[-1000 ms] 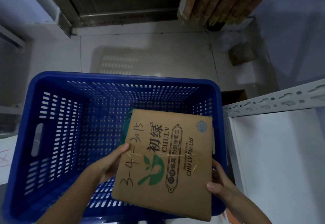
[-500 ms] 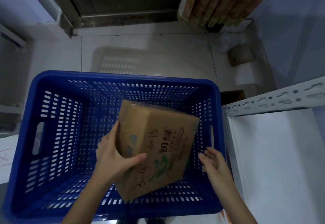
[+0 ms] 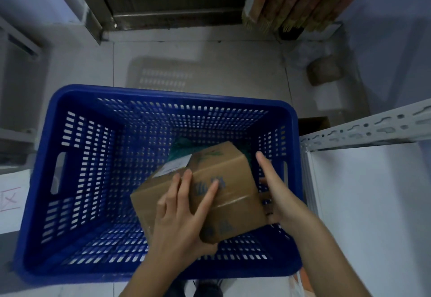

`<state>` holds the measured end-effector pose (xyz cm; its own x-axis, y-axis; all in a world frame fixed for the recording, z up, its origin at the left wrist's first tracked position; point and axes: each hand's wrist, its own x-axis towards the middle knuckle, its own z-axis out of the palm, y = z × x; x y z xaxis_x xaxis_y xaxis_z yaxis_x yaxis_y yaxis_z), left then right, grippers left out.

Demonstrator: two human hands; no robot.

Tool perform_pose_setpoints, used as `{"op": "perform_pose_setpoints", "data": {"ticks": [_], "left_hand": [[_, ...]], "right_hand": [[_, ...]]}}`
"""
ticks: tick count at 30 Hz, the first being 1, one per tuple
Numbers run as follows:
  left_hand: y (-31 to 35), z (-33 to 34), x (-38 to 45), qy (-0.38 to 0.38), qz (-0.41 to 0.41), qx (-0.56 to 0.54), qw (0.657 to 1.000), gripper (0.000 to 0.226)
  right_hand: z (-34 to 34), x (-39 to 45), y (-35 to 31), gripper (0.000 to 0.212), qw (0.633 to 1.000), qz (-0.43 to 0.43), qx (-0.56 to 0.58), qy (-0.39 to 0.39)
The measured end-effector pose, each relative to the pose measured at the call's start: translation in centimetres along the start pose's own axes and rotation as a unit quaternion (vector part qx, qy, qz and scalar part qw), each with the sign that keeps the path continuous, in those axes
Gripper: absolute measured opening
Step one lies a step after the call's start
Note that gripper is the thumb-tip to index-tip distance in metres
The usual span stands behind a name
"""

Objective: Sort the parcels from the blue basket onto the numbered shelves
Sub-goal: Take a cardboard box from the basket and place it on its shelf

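Both hands, left hand (image 3: 184, 212) & right hand (image 3: 277, 194), clasp the brown cardboard parcel (image 3: 224, 191), tilted, near the blue plastic basket (image 3: 163, 94)'s right wall. Pick step, I reckon; next: lift clear, find its shelf no.

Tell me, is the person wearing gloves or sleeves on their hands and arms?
No. The left hand and right hand are bare, with no gloves, rings or watch visible. Both forearms are uncovered too; no sleeve reaches into view.
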<state>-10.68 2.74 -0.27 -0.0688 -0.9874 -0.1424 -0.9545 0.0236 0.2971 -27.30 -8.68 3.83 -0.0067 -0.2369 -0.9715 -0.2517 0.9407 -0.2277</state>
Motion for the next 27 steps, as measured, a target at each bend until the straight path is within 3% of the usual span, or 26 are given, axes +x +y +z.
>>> {"op": "perform_pose_setpoints", "data": {"ticks": [3, 5, 7, 11, 12, 14, 16, 19, 20, 23, 27], "left_hand": [[-1.1, 0.1, -1.1, -0.016, 0.091, 0.038, 0.995, 0.122], [-1.7, 0.3, -1.5, 0.0, 0.161, 0.07, 0.984, 0.087], [-1.9, 0.1, -1.5, 0.0, 0.215, 0.087, 0.973, 0.076], [-2.9, -0.7, -1.0, -0.092, 0.288, 0.133, 0.944, 0.131], [-3.1, -1.0, -0.7, -0.117, 0.293, 0.125, 0.941, 0.139], [-3.0, -1.5, -0.5, -0.115, 0.299, 0.078, 0.944, 0.135], [-2.6, -2.4, -0.5, -0.069, 0.243, 0.005, 0.968, 0.118], [-3.6, -5.1, 1.0, -0.035, 0.025, -0.137, 0.99, 0.096], [-4.6, -5.7, 1.8, -0.07, -0.067, -0.221, 0.97, 0.096], [-7.7, -6.3, 4.3, -0.191, -0.272, -0.468, 0.819, 0.122], [-7.9, -5.1, 5.4, -0.305, -0.27, -0.539, 0.737, 0.128]], "right_hand": [[-1.7, 1.4, 1.0, 0.084, 0.99, 0.094, 0.047, -0.098], [-1.8, 2.3, 2.3, 0.091, 0.978, 0.147, 0.05, -0.14], [-1.5, 2.6, 3.5, 0.089, 0.97, 0.178, 0.068, -0.151], [-0.6, 2.5, 6.0, 0.071, 0.956, 0.176, 0.189, -0.141], [-0.3, 2.3, 6.6, 0.07, 0.952, 0.167, 0.216, -0.142], [0.0, 2.3, 8.0, 0.076, 0.947, 0.135, 0.253, -0.142], [-0.4, 2.3, 9.4, 0.098, 0.95, 0.08, 0.272, -0.133], [-2.2, 2.4, 11.4, 0.121, 0.949, -0.003, 0.294, -0.109], [-3.0, 2.3, 11.9, 0.124, 0.949, -0.026, 0.296, -0.102], [-4.8, 1.8, 12.7, 0.128, 0.951, -0.088, 0.281, -0.097], [-6.4, 1.4, 12.3, 0.128, 0.958, -0.134, 0.222, -0.12]]}}
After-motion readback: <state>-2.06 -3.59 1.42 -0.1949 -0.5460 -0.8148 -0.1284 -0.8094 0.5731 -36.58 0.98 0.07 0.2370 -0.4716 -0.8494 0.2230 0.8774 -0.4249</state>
